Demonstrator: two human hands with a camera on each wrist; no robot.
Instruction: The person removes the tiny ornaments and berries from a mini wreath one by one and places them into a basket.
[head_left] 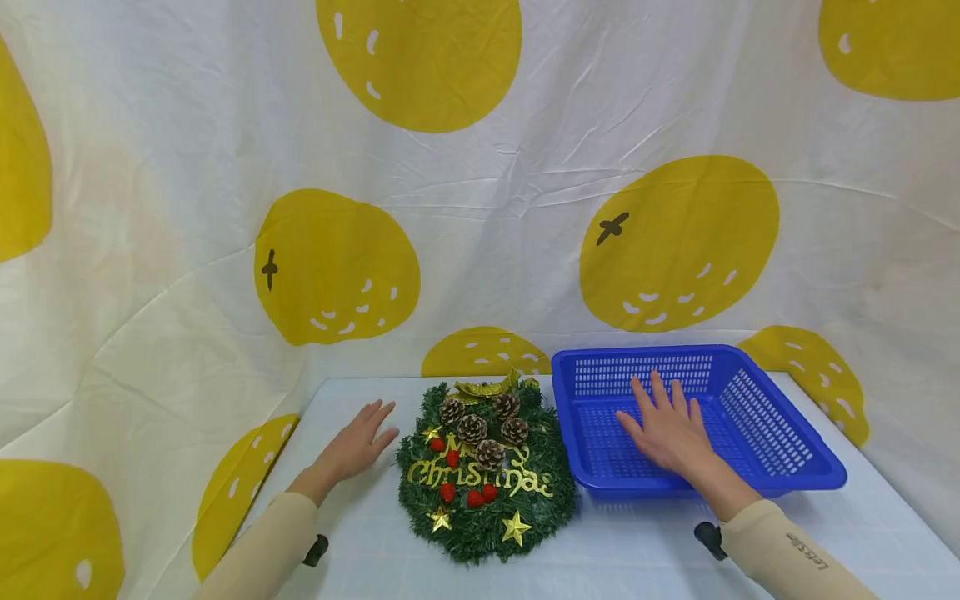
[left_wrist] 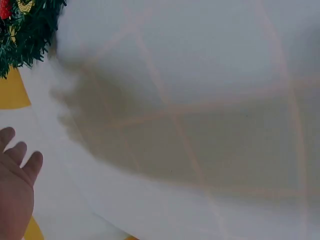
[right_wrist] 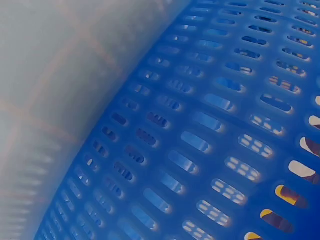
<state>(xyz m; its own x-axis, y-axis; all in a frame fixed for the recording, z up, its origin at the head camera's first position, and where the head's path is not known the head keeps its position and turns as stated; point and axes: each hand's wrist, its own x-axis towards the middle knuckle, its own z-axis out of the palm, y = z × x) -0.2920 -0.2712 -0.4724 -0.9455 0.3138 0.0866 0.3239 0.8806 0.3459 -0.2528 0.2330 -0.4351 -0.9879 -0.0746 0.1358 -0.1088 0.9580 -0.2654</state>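
A green Christmas wreath (head_left: 483,537) lies on the table, dressed with pine cones (head_left: 472,429), red berries (head_left: 476,498), gold stars (head_left: 516,528), gold lettering (head_left: 442,475) and a gold bow (head_left: 483,388). My left hand (head_left: 356,442) hovers just left of it, fingers extended and holding nothing. In the left wrist view, part of that hand (left_wrist: 15,195) shows below the wreath's edge (left_wrist: 30,40). Over a blue plastic basket (head_left: 776,417) my right hand (head_left: 671,429) is spread, palm down, with nothing held. The right wrist view shows the slotted basket wall (right_wrist: 200,140) but no fingers.
The white table (head_left: 360,533) carries the wreath in the middle and the basket at its right. Behind and beside it hangs a white curtain (head_left: 487,250) printed with large yellow fruit. The basket's left rim (head_left: 566,425) stands close against the wreath's right side.
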